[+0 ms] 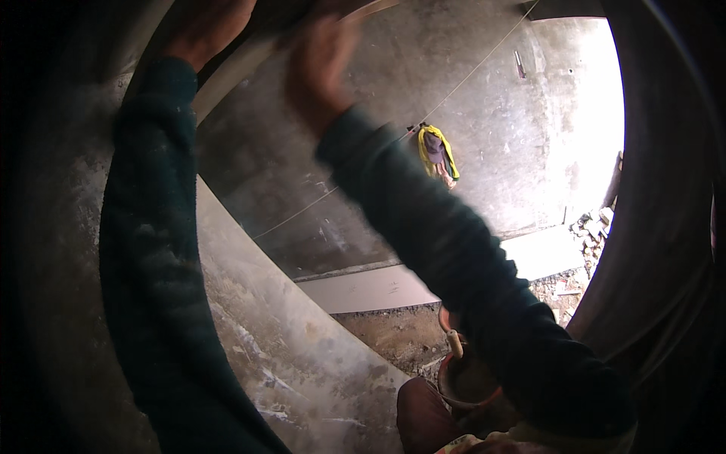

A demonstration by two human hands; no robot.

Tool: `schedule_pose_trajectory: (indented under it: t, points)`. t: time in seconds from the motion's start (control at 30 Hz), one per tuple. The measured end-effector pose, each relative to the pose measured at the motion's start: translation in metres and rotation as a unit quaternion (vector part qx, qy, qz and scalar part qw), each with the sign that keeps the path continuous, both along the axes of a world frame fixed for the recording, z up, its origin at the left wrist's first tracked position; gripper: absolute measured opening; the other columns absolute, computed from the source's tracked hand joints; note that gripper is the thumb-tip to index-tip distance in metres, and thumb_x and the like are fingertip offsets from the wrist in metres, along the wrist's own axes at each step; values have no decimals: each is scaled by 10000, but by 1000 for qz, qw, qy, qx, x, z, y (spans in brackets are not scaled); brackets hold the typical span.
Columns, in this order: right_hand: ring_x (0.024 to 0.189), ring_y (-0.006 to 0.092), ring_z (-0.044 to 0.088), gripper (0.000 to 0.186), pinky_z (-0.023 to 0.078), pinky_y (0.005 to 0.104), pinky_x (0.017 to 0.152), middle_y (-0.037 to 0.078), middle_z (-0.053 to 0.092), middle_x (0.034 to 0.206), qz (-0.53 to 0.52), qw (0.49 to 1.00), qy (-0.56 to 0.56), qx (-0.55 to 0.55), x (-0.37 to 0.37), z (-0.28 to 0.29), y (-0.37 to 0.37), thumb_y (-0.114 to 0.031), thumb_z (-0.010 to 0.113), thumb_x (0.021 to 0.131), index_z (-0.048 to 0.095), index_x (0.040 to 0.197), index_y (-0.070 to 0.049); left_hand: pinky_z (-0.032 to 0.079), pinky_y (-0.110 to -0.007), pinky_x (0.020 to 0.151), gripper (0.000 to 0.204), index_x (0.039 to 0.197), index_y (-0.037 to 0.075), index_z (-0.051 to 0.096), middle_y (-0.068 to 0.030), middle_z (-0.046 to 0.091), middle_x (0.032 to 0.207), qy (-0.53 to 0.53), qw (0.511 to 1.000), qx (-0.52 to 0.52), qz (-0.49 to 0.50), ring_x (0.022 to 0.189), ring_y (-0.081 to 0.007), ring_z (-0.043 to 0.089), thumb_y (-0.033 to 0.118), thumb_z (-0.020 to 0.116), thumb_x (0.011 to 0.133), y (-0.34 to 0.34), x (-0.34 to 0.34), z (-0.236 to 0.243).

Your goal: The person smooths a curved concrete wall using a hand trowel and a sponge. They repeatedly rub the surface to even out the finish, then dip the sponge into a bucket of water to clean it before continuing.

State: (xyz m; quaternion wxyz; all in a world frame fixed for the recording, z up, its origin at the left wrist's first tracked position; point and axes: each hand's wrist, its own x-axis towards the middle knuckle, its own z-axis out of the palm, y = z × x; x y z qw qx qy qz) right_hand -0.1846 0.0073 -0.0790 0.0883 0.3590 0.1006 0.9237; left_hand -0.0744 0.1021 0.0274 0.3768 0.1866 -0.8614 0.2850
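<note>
Both my arms, in dark green sleeves, reach up to the top of the view. My left hand (214, 32) is at the upper left, beside a pale curved edge (236, 74); its fingers run out of the picture. To its right, my right hand (321, 69) is raised close to the same edge and smeared by motion. Whether either hand holds anything cannot be made out. Below the left hand, a grey plastered surface (265, 318) with white smears slopes down to the right.
A thin string (484, 59) crosses the grey wall (363, 91) diagonally. A yellow garment (451, 155) and a dark cap (434, 145) hang there. Low down are a pale board (370, 290), an orange-rimmed bucket (461, 402), a wooden handle (454, 344) and rubble (594, 231). Bright light enters at right.
</note>
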Motion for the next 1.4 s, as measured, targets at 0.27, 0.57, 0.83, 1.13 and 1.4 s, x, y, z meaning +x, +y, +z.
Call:
schedule_pose_trajectory:
  t: [0.27,0.57,0.83,1.13,1.4]
  points:
    - [852,167,589,243,492,326,731,42,613,962,270,950,5,160,-7,-43,17,-273,505,1085,565,1194,-64,13,-387,1313,793,1665,83,111,-109,33,1750,-17,1000,9,5,1613,-254,-13,623,182,1088,-5,4,3]
    - [776,182,524,211,476,319,700,36,546,841,-76,996,-41,16,-24,4,-14,-254,492,1094,594,1082,-70,18,-409,1317,788,1666,95,102,-107,14,1749,-24,1000,-5,1,1612,-260,-18,626,156,1086,-7,4,-2]
    - [863,160,570,424,506,338,749,52,589,970,149,939,95,294,71,-64,3,-263,450,1111,380,1490,-87,15,-408,1318,763,1668,108,93,-101,-6,1749,-25,999,-13,17,1611,-258,-32,605,163,1094,-4,3,1]
    - [875,213,521,272,461,361,774,73,544,986,-91,993,-63,35,-99,-1,46,-227,455,1103,525,1265,-20,16,-387,1319,769,1667,97,95,-101,-9,1748,-28,998,-57,6,1611,-257,-14,606,152,1094,-23,4,6]
    - [1194,216,557,406,445,369,1047,121,599,1288,386,906,-3,174,22,-57,29,-220,474,1088,451,1471,-86,264,-362,1253,597,1567,83,443,-107,390,1654,23,988,-73,-135,1539,-242,338,468,402,1113,-17,0,2]
